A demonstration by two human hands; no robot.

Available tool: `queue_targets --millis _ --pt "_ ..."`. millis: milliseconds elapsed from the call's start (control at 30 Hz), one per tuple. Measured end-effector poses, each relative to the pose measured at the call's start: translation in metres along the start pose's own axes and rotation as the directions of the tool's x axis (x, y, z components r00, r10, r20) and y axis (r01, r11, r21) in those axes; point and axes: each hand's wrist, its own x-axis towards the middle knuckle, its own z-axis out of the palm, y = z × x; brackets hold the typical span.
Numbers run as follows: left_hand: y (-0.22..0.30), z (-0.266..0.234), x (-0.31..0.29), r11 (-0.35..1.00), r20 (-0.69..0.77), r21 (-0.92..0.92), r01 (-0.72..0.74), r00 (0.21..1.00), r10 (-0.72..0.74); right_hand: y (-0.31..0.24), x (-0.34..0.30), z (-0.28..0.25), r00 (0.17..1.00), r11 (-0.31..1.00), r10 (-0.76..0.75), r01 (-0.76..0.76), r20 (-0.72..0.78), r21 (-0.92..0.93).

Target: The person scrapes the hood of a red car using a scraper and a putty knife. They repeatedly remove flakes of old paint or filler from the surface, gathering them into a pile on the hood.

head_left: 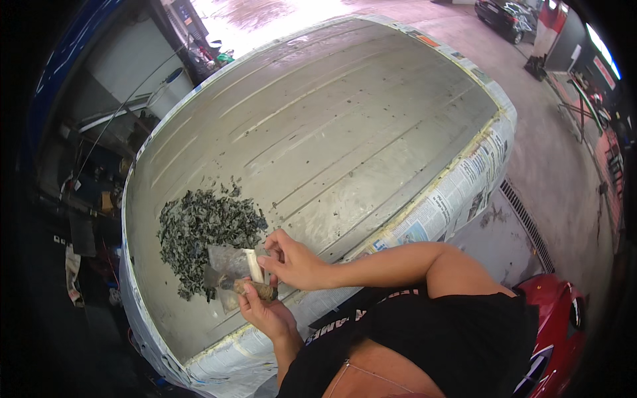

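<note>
My left hand is closed around the tape-wrapped handle of a scraper, whose dark blade points left. Just above it, the bent fingers of my right hand grip a white-edged flat piece. Its greyish part extends left over the panel; whether it is a wide blade or a plastic sheet I cannot make out. Beside both tools lies a heap of dark grey paint flakes. Under everything spreads a large ribbed grey-beige vehicle roof, with crumbs scattered over it.
Newspaper masking and yellowish tape border the roof. A red vehicle part stands at my right. Clutter and a white bucket are at the left. A floor grate runs along the right, and a dark car is parked far off.
</note>
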Motion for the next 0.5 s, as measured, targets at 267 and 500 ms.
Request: queue_targets --millis 267,500 --pt "0.001 0.006 -0.003 0.927 0.193 0.361 -0.099 0.981 0.030 -0.020 -0.021 -0.016 0.982 0.981 -0.111 0.133 0.152 -0.141" --pt "-0.002 0.006 -0.003 0.796 0.357 0.575 -0.191 0.934 -0.034 0.004 -0.012 -0.022 0.995 0.994 -0.061 0.068 0.081 -0.091"
